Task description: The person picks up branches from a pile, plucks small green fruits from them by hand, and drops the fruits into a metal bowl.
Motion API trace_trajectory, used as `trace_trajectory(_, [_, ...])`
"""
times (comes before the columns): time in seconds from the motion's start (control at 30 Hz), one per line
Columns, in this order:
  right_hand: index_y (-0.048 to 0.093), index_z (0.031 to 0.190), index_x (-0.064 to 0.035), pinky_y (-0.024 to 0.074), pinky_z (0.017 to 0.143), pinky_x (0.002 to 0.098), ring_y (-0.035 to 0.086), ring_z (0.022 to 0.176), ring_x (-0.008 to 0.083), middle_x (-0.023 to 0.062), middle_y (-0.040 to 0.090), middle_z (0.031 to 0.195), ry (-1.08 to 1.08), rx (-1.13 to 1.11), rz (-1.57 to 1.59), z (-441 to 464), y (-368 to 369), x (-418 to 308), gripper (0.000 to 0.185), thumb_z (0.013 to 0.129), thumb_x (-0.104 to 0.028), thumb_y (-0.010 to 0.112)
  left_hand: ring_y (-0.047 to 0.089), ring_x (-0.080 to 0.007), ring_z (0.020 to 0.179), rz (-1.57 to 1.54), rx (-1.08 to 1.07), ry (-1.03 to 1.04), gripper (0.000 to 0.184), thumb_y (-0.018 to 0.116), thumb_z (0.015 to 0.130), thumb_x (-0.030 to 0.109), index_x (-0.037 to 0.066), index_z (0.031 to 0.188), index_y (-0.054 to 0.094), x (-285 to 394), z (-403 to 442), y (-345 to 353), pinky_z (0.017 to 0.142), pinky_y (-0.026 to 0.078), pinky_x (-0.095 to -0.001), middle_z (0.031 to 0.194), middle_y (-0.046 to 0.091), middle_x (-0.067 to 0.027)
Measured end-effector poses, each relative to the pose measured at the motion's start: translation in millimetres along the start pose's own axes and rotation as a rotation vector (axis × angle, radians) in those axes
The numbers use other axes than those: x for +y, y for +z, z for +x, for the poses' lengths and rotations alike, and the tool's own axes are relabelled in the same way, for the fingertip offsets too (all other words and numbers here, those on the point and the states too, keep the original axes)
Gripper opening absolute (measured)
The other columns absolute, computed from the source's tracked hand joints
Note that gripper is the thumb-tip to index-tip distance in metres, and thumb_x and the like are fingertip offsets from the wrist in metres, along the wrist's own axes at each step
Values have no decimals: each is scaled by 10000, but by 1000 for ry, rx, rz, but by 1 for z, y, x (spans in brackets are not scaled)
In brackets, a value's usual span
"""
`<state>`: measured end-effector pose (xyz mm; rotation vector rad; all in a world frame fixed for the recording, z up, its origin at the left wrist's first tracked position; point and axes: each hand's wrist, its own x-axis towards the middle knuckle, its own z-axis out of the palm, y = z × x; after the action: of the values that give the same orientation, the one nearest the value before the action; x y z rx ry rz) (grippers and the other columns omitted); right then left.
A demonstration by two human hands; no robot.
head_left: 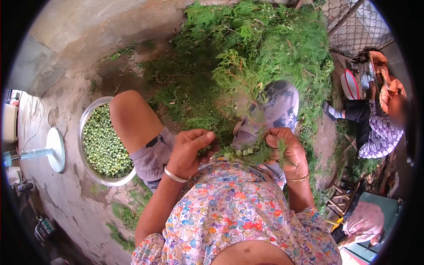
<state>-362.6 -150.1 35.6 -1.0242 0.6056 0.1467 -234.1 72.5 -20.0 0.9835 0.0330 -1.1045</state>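
In front of my lap, my right hand [289, 152] is closed around a leafy conifer branch [243, 73], whose feathery tip rises over my knee. Small pale green cones [245, 152] sit on twigs between the two hands. My left hand [192, 150], with a white bangle at the wrist, has its fingers curled in, thumb against forefinger. Some small green cones show partly inside its palm. To the left of my bare knee stands a round metal basin [123, 181] holding a heap of loose green cones [104, 143].
A large pile of cut conifer branches [274, 39] spreads ahead along the wall [110, 26]. At left is a stand fan's round base [56, 150]. One person [380, 128] sits at right beside a red-and-white container [350, 84]; another person [364, 221] is at lower right.
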Motion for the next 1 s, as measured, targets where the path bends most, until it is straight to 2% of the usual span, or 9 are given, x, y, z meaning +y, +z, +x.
trace_trajectory(0.07, [641, 965, 58, 413, 476, 174, 561, 565, 44, 10, 643, 705, 6, -6, -49, 5, 0, 6, 217, 860, -131, 646, 554, -118, 542, -9, 27, -38, 259, 626, 885, 218, -41, 899, 634, -2, 5, 6, 436, 399, -214, 756, 635, -99])
trace_trajectory(0.13, [642, 955, 57, 400, 451, 173, 558, 557, 43, 12, 642, 701, 10, -3, -97, 7, 4, 7, 204, 861, -125, 641, 560, -117, 573, -11, -140, -114, 271, 629, 885, 240, -31, 892, 639, -6, 9, 14, 445, 416, -239, 749, 631, -72])
trace_trajectory(0.23, [654, 922, 41, 393, 439, 178, 535, 550, 27, 0, 631, 683, 34, 30, -171, 8, 13, 7, 159, 865, -103, 620, 532, -94, 610, -17, -185, -123, 268, 653, 869, 243, -24, 879, 644, -9, 12, 29, 526, 425, -261, 748, 619, -33])
trace_trajectory(0.43, [655, 815, 39, 368, 499, 220, 422, 557, 19, -40, 557, 628, -209, 138, -542, 19, 5, 29, 142, 868, -68, 577, 482, -70, 625, 190, -267, -96, 165, 718, 797, 145, -4, 792, 649, -9, 16, 36, 554, 372, -275, 691, 569, 32])
trace_trajectory(0.5, [637, 796, 46, 343, 501, 235, 404, 575, 29, -41, 538, 621, -283, 154, -724, 20, 5, 30, 140, 862, -63, 578, 473, -77, 609, 597, -346, 208, 90, 699, 787, 82, 15, 765, 644, -11, 17, 29, 540, 352, -279, 670, 535, 46])
trace_trajectory(0.53, [637, 796, 46, 343, 501, 235, 404, 575, 29, -41, 538, 621, -282, 153, -724, 20, 4, 30, 140, 862, -63, 578, 473, -77, 609, 596, -345, 207, 90, 699, 787, 82, 15, 765, 644, -10, 16, 31, 540, 352, -279, 670, 535, 46])
trace_trajectory(0.6, [631, 783, 41, 341, 501, 235, 410, 584, 31, -43, 527, 611, -338, 185, -749, 22, 4, 28, 135, 858, -63, 587, 489, -94, 609, 29, -127, -217, 27, 655, 782, 41, 26, 782, 632, -6, 11, 40, 544, 393, -275, 681, 539, 32])
trace_trajectory(0.83, [614, 756, 43, 327, 460, 233, 406, 527, 29, -48, 503, 590, -243, 302, -599, 21, -2, 26, 125, 842, -48, 613, 555, -126, 672, 1, -110, -349, 28, 587, 791, 37, 31, 815, 600, -12, 8, 28, 588, 505, -314, 745, 578, -14])
trace_trajectory(1.0, [614, 742, 42, 316, 448, 233, 401, 517, 28, -45, 490, 573, -301, 284, -665, 19, -3, 25, 122, 832, -40, 620, 583, -185, 724, -11, -34, -472, 200, 557, 796, 45, 12, 993, 546, -8, 5, 31, 577, 502, -318, 866, 594, -74])
